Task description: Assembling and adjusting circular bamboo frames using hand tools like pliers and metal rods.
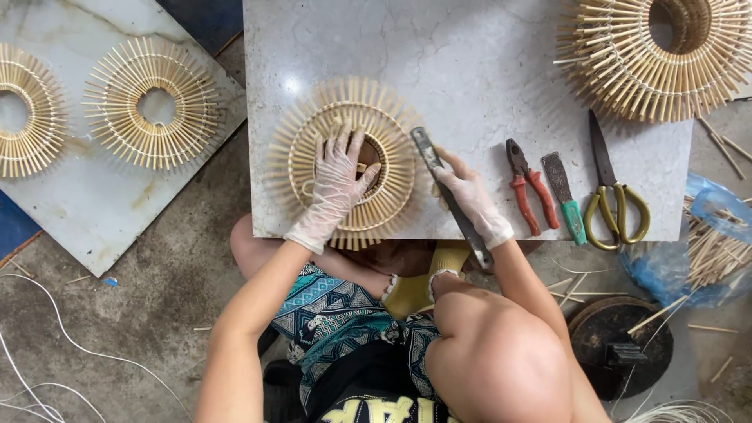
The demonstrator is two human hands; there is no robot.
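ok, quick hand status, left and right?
Left hand: open, fingers spread, pressing on the round ring of pale bamboo sticks.
Right hand: closed around a long flat grey metal blade.

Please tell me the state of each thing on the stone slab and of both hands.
Left hand: gloved, pressing flat on the bamboo ring.
Right hand: gloved, gripping the metal blade.
Bamboo ring: lying flat on the slab.
Metal blade: tip at the ring's edge.
Red pliers: closed, unused.
Yellow scissors: closed, unused.

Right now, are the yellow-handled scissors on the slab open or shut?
Shut. The yellow-handled scissors lie flat on the marble slab, their blades together as one dark point and the two handle loops close side by side.
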